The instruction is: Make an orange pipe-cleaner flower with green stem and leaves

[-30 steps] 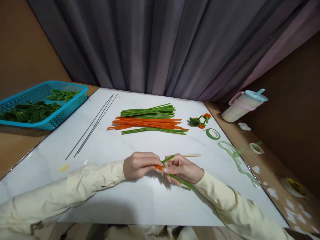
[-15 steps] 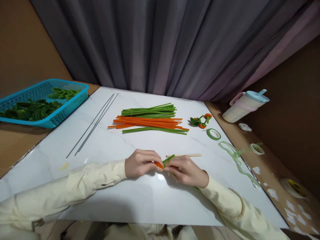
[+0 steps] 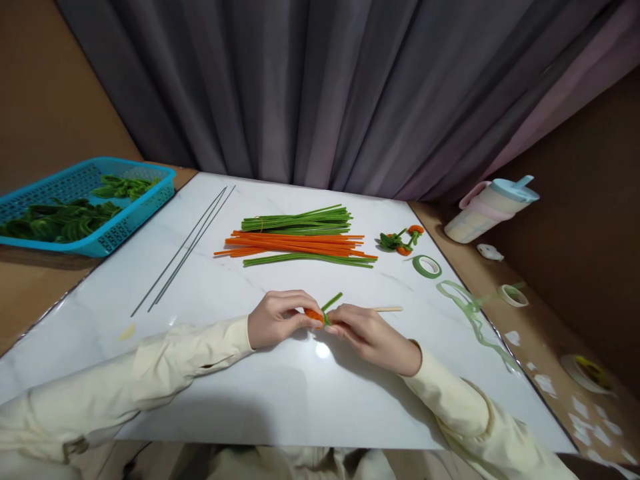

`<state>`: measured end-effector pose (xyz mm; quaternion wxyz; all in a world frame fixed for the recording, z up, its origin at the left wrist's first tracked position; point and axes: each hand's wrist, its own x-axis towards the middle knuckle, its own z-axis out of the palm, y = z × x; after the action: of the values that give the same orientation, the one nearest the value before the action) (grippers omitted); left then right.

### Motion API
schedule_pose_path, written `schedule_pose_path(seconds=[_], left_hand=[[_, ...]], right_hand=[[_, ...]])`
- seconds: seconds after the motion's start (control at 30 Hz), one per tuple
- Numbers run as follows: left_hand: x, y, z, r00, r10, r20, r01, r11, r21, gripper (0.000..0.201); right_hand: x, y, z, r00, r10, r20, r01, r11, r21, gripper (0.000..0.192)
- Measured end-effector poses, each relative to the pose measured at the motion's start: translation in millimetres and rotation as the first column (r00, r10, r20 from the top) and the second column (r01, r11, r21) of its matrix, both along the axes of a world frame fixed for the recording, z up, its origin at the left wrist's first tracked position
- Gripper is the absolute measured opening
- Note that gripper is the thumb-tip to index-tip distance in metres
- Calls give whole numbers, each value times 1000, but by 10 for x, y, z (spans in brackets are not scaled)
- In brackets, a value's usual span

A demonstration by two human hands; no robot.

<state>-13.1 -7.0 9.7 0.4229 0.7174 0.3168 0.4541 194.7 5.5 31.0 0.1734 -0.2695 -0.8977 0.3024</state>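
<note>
My left hand (image 3: 277, 319) and my right hand (image 3: 367, 332) meet fingertip to fingertip over the white marble board (image 3: 240, 393). Between them they pinch a small orange pipe-cleaner coil (image 3: 314, 315) with a green pipe-cleaner stem (image 3: 331, 301) sticking up and to the right. A thin wooden stick (image 3: 387, 309) lies on the board just behind my right hand. Most of the stem is hidden under my right hand.
Bundles of green and orange pipe cleaners (image 3: 300, 240) lie mid-board, with thin grey wires (image 3: 185, 250) to their left. A finished orange-green flower (image 3: 400, 241), green tape rolls (image 3: 427, 267) and loose tape (image 3: 473, 317) sit right. A blue basket (image 3: 80, 207) stands left, a lidded cup (image 3: 487, 210) far right.
Both hands have shifted slightly away from me on the board. The green stem that trailed out below my right hand is now hidden, and its free end tilts up more.
</note>
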Motion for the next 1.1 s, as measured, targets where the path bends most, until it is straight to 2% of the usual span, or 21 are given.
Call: schedule_pose_path(seconds=[0.07, 0.17, 0.3, 0.47, 0.6, 0.67, 0.73, 0.83, 0.93, 1.1], left_hand=[[6, -2, 6, 1000, -2, 19, 3, 997, -71, 8], [23, -3, 16, 997, -20, 76, 40, 965, -258, 12], [47, 4, 19, 988, -41, 147, 104, 888, -449, 18], [50, -1, 21, 976, -76, 203, 170, 849, -501, 20], [42, 20, 24, 981, -26, 194, 138, 795, -591, 28], [44, 43, 18, 987, 41, 157, 68, 774, -629, 33], [51, 65, 7, 988, 101, 117, -1, 757, -653, 36], [68, 71, -5, 988, 125, 86, -35, 744, -668, 37], [71, 48, 1, 990, 97, 106, -4, 753, -658, 37], [29, 35, 29, 978, -18, 209, 149, 761, -632, 42]], right_hand=[[8, 1, -31, 1000, 17, 21, -18, 999, 30, 18], [27, 1, -84, 1000, 11, 19, -12, 997, 80, 25], [20, -25, -99, 992, -117, -37, 118, 992, 35, 28], [-13, -72, -68, 968, -247, -44, 246, 969, -21, 23], [9, -18, -71, 976, -215, -29, 213, 976, -51, 24], [20, 15, -73, 976, -209, -66, 211, 977, 16, 20], [18, 26, -74, 970, -205, -134, 224, 962, 154, 18], [-17, -2, -98, 973, -150, -178, 202, 923, 328, 30], [-63, -39, -148, 976, -100, -196, 170, 907, 385, 33], [-82, -44, -178, 943, -110, -314, 208, 931, 300, 24]])
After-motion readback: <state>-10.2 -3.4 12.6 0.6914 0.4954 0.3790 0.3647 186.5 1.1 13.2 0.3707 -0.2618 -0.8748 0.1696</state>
